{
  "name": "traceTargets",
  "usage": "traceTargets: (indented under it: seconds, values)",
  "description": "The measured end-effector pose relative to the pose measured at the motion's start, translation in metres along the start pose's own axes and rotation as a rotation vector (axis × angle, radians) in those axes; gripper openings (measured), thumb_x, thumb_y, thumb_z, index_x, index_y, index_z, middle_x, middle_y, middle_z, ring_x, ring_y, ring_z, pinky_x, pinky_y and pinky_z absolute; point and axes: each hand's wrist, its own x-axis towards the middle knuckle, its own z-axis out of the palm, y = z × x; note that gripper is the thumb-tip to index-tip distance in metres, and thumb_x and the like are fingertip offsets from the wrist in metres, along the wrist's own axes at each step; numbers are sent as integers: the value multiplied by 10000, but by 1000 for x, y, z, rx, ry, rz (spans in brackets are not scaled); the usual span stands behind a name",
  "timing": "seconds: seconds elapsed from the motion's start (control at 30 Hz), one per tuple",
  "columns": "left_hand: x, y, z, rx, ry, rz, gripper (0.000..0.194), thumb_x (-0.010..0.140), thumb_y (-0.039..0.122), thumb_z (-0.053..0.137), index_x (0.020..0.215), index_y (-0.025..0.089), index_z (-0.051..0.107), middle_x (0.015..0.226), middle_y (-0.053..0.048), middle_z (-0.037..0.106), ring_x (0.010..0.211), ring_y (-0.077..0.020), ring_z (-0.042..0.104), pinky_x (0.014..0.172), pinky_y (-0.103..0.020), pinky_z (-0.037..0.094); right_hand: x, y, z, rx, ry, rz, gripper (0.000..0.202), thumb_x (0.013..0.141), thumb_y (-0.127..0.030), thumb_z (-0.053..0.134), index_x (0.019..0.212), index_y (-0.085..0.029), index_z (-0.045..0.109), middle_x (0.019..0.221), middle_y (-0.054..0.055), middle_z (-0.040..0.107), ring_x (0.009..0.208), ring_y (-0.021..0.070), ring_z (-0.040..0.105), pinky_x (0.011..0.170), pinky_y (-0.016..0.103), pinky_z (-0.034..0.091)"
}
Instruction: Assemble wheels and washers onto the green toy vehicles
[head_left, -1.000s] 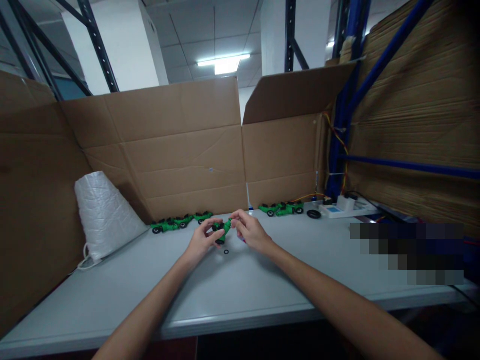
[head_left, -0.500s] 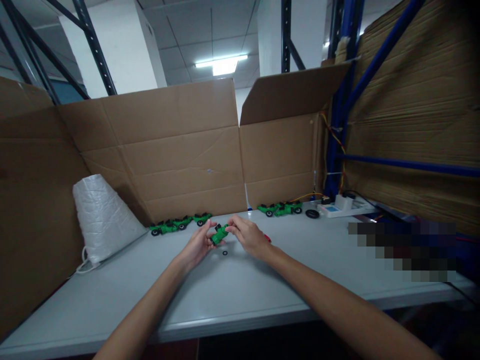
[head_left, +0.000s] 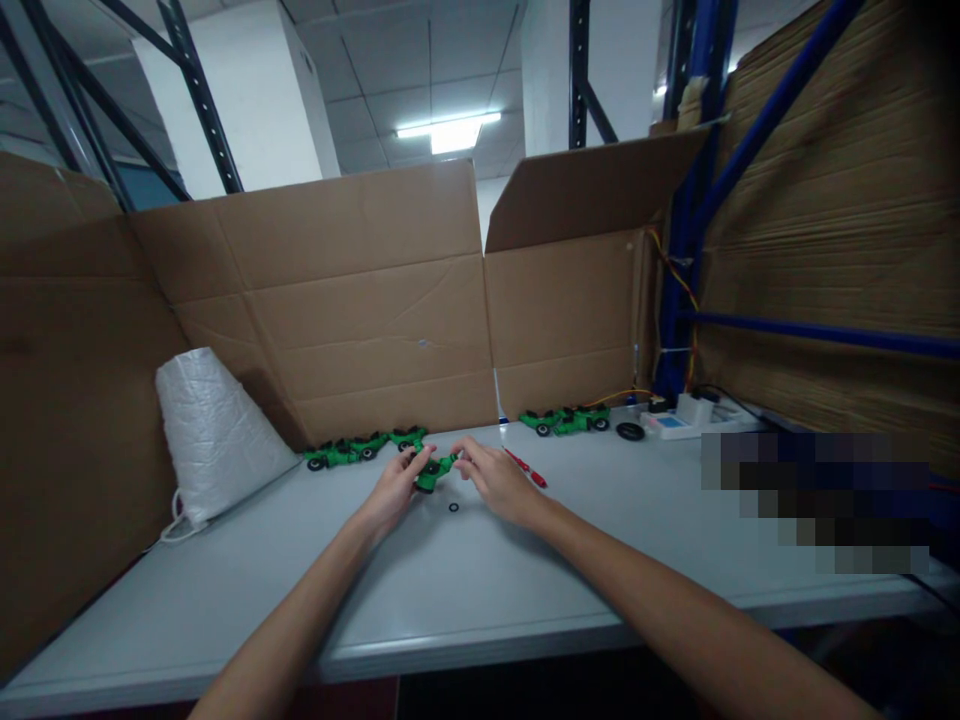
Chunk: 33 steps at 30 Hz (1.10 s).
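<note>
A green toy car (head_left: 429, 474) with dark parts is held just above the table. My left hand (head_left: 393, 490) is closed around its left side, and the palm and fingers cover part of it. The fingertips of my right hand (head_left: 491, 478) pinch at its right end; any small part between them is too little to make out. Below the car a small black ring (head_left: 453, 507) lies on the table. Right of my right hand rests a red screwdriver (head_left: 536, 478).
Green toy cars stand in a row at the back left (head_left: 367, 446), and more green toy cars (head_left: 574, 420) at the back right. A black ring-shaped item (head_left: 630, 431) lies beside a white power strip (head_left: 675, 420). A silvery bag (head_left: 217, 430) leans left. Cardboard walls (head_left: 360, 300) enclose the table (head_left: 480, 600).
The toy car has turned in my hands and shows a different side. My right hand has shifted slightly left relative to the table, uncovering more of the red screwdriver.
</note>
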Motion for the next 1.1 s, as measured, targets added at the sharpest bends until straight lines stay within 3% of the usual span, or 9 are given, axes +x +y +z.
traceTargets:
  seconds: [0.2,0.3,0.43,0.5,0.6,0.8,0.93,1.1]
  values:
    - [5,-4,-3,163,117,147,484,826,585,759,1009,137,747,955,-72,716,881,-190,634,761,-270,426,0,2,-1,-85,-113,54,183,1060,-253,482,971,-198,632,689,-10,623,635,155,559,665,258,337]
    - [8,-4,-7,188,173,210,463,847,581,735,1012,148,739,968,-66,714,905,-192,637,778,-269,428,-3,-4,-3,-85,-186,5,162,1048,-257,522,989,-192,658,824,29,672,754,172,598,728,267,382]
    - [13,-6,-13,199,226,296,458,861,566,723,1085,167,723,1037,-67,704,929,-181,625,785,-255,433,-10,-7,-1,-79,-323,-133,226,1011,-264,606,1220,-221,676,1123,90,659,1054,224,598,923,314,426]
    - [15,-7,-15,212,248,319,478,854,571,728,1117,172,715,1009,-61,696,869,-168,613,738,-247,428,-12,-5,2,-82,-391,-160,275,1006,-252,613,1272,-237,681,1150,95,642,1103,232,582,966,330,424]
    - [17,-9,-17,264,261,341,491,854,580,722,1124,169,708,883,-32,660,736,-145,560,636,-236,390,-11,0,8,-64,-444,-163,241,994,-191,608,1202,-229,723,1132,90,645,1102,225,580,978,332,421]
    - [16,-10,-17,382,232,384,465,877,567,696,1119,169,695,866,-30,641,727,-152,560,640,-248,416,-8,8,10,-26,-444,-106,89,937,-109,632,939,-182,681,1002,52,638,944,184,587,855,280,430]
    - [15,-12,-19,471,202,398,454,900,559,671,1139,174,692,923,-52,678,796,-184,608,719,-280,470,-10,7,10,-21,-394,-72,66,942,-131,625,951,-192,602,994,42,638,891,176,576,795,267,411]
    - [15,-15,-22,566,190,412,494,905,545,660,1246,188,687,1044,-78,723,895,-226,652,822,-331,498,-7,-3,5,77,-319,4,50,1028,-212,510,1030,-212,560,827,-3,647,744,158,571,706,254,378]
